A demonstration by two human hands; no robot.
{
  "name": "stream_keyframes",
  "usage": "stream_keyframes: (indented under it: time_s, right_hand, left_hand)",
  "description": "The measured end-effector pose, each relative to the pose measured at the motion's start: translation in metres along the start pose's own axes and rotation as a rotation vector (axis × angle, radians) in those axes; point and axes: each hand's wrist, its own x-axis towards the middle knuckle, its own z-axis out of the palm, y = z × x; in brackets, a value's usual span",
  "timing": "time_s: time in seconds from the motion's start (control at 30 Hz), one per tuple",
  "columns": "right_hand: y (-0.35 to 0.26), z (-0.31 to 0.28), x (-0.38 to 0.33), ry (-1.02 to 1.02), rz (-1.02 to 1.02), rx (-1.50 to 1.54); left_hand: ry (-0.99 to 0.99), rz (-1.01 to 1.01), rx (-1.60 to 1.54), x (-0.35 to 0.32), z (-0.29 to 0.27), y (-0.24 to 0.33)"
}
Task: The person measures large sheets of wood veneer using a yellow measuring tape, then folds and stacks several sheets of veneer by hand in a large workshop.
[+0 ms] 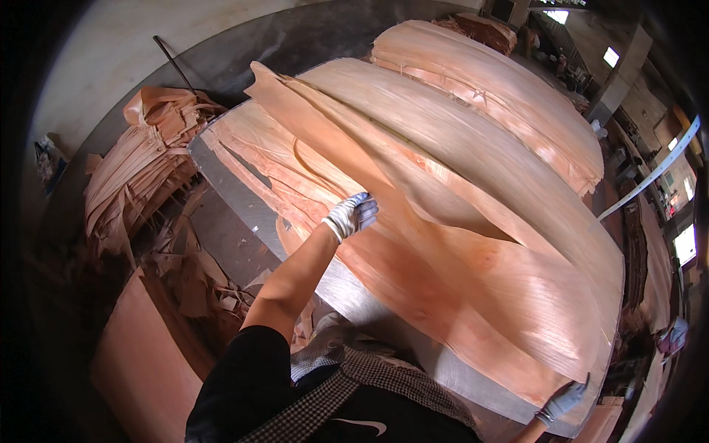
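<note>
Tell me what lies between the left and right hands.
In the head view, a thin, wavy wood sheet fills the stretch between the left hand and the right hand.

Wood sheets (509, 284) on metal table (351, 295)

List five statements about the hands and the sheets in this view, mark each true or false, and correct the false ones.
1. The left hand wears a white-and-grey striped fabric glove. True.
2. The large, thin, pinkish-tan wood sheet lies perfectly flat. False: it ripples and folds into ridges.
3. The right hand is bare. False: it wears a grey glove.
4. A heap of torn, reddish-tan wood strips is left of the shiny grey metal surface. True.
5. The right hand is at the sheet's far left end. False: it is by the near right corner.
</note>
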Motion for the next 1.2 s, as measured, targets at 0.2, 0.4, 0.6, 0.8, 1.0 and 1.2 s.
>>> stream_keyframes:
  time_s: [0.2,0.4,0.6,0.8,1.0,1.2]
  right_hand:
    - [0.053,0.08,-0.099,-0.514,-0.024,0.112]
    - [0.014,0.042,-0.069,-1.364,0.0,0.563]
    - [-0.016,0.085,0.061,-1.077,-0.292,0.017]
    - [-0.102,0.132,0.171,-0.624,-0.396,0.33]
    - [-0.183,0.274,0.213,-0.482,-0.527,0.406]
    - [-0.236,0.439,0.224,-0.578,-0.593,0.205]
  left_hand:
    - [-0.019,-0.102,0.066,0.012,-0.037,-0.056]
    - [0.161,-0.159,0.188,-0.016,-0.073,-0.079]
    - [0.213,-0.21,0.247,-0.019,-0.066,-0.115]
    - [0.184,0.324,1.157,0.01,-0.099,-0.157]
    - [0.296,0.492,1.843,-0.026,-0.012,-0.164]
    - [0.341,0.519,2.229,-0.029,-0.011,-0.189]
